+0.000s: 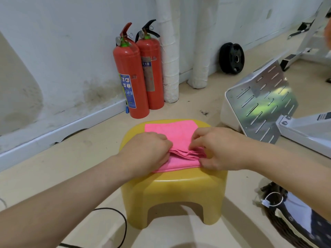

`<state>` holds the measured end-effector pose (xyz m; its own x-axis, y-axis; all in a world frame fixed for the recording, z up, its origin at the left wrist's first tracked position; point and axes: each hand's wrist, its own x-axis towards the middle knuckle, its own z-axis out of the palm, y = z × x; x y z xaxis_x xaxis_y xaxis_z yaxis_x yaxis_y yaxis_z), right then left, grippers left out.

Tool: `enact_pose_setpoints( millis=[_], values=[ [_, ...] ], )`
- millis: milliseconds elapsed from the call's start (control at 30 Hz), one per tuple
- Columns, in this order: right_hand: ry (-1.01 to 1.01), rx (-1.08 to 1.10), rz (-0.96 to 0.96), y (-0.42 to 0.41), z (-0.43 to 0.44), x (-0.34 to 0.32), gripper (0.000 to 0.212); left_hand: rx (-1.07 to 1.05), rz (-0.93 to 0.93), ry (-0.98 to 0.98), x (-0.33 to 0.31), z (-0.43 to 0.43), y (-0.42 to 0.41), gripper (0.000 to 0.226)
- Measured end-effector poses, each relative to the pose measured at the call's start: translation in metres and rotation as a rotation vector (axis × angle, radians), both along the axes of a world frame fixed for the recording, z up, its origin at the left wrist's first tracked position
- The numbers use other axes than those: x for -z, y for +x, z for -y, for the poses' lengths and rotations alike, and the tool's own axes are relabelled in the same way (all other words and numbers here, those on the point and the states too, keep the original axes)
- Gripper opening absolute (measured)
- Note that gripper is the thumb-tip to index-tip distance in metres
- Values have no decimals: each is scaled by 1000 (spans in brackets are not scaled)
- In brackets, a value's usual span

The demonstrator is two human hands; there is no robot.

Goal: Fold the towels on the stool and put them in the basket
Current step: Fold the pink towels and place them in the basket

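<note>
A pink towel [172,130] lies on top of the yellow plastic stool [172,192], with several folded layers bunched at its near edge. My left hand [148,149] grips those layers from the left, fingers curled over the cloth. My right hand [213,145] pinches the same folded edge from the right. The far half of the towel lies flat. A dark woven basket [281,228] stands on the floor at the lower right, lined with dark patterned fabric and partly hidden by my right forearm.
Two red fire extinguishers [138,74] stand against the wall behind the stool, beside white wrapped pipes [171,51]. A perforated metal machine base [259,101] sits right of the stool. A black weight plate [232,58] leans on the wall. A black cable [123,224] runs along the floor.
</note>
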<state>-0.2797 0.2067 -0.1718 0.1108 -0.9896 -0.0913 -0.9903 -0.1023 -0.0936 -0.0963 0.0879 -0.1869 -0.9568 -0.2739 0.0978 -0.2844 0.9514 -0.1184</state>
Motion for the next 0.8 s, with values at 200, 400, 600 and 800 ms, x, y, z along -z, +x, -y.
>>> enact_pose_setpoints(
  millis=[200,400,600,800],
  values=[
    [-134,-86,-191,2,0,2,16,107,-27,-114,8,-5,12,14],
    [-89,-76,-278,9,0,3,20,-27,129,183,5,-1,9,48],
    [-46,-74,-57,19,2,4,52,27,211,60,3,-10,12,55],
    [-23,-26,-186,38,3,23,61,-68,108,36,15,-8,8,47]
  ],
)
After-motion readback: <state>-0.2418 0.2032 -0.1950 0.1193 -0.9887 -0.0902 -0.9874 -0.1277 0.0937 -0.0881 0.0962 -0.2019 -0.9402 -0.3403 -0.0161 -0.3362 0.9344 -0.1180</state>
